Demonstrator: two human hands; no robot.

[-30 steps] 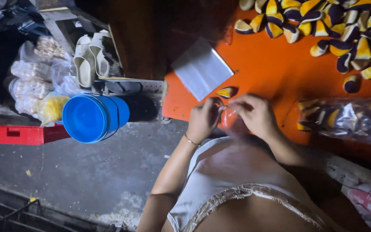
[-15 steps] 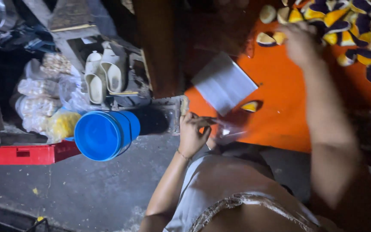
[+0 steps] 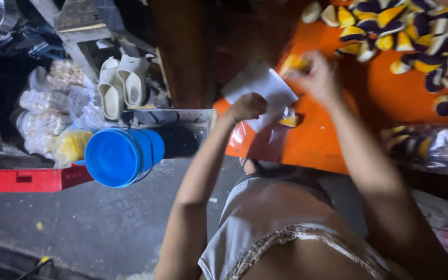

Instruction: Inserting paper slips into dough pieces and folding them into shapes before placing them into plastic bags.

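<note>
The right hand (image 3: 315,78) has come back from the pile (image 3: 405,36) at one o'clock, pinching a yellow piece (image 3: 292,63) — blurred. The left hand (image 3: 247,106) is curled on a clear bag (image 3: 270,124) over the orange table (image 3: 333,135), its grip unclear.

A clear plastic bag (image 3: 263,136), empty-looking and glossy, hangs just below the curled fingers (image 3: 250,106) of the left hand (image 3: 246,107), lying on the orange surface. Well right of those fingers, and below the right hand (image 3: 315,78), a clear bag (image 3: 431,148) lies filled with yellow and dark pieces. Far left of both hands, clear bags (image 3: 40,122) of pale contents are piled beside a yellow bag (image 3: 71,145); blur may hide any labels.
</note>
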